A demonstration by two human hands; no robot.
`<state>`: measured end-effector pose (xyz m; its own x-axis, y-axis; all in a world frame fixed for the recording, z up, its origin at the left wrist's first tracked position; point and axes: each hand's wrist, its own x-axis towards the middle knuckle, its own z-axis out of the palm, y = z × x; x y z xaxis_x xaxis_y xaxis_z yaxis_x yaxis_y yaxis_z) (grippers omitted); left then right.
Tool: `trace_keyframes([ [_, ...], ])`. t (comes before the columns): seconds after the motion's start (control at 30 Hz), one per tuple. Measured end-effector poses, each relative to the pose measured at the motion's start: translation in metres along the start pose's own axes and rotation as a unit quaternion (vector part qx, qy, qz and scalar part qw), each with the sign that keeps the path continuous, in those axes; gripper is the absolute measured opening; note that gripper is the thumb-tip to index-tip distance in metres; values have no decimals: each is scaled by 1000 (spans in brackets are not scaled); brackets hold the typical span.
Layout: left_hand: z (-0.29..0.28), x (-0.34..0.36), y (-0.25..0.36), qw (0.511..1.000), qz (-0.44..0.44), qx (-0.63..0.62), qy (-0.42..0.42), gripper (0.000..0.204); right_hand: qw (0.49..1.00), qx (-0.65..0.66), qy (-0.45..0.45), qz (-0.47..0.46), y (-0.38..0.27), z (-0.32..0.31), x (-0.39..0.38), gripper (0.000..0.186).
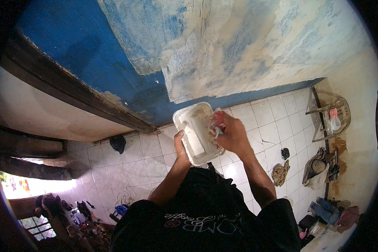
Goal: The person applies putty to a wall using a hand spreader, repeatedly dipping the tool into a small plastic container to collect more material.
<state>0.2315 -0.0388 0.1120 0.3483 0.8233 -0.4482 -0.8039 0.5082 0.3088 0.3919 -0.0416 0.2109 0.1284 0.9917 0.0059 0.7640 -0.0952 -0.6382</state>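
Note:
A whitish rectangular tub (177, 114) with white paste (192, 145) in it is held tilted in front of my chest. My left hand (180, 147) grips its left side, the thumb lying over the rim. At the tub's right side, my right hand (236, 136) is closed around a red object (218, 119), smeared by motion. Its exact kind does not show clearly. Pale smears mark the right hand's fingers and the tub's right edge. Just beyond the tub rises a blue wall (149, 94), broadly covered with an uneven whitish coat (222, 63).
A dark wooden post (71, 88) stands at the left. On the white tiled floor (147, 147) lie a black bag (118, 144) and a crumpled tan cloth (280, 173). A plastic chair (342, 113) stands at the right; clothes (329, 210) and clutter (84, 220) lie at the lower corners.

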Motion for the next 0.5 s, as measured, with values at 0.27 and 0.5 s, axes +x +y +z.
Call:
trace_keyframes([
  [0.27,3,-1,-1,998,-8,63,-3,76,993,85,9,-87,3,3,-1,33],
  [0.5,-6,4,-2,998,2,55,-21,78,998,54,-10,-11,5,6,1,40],
])
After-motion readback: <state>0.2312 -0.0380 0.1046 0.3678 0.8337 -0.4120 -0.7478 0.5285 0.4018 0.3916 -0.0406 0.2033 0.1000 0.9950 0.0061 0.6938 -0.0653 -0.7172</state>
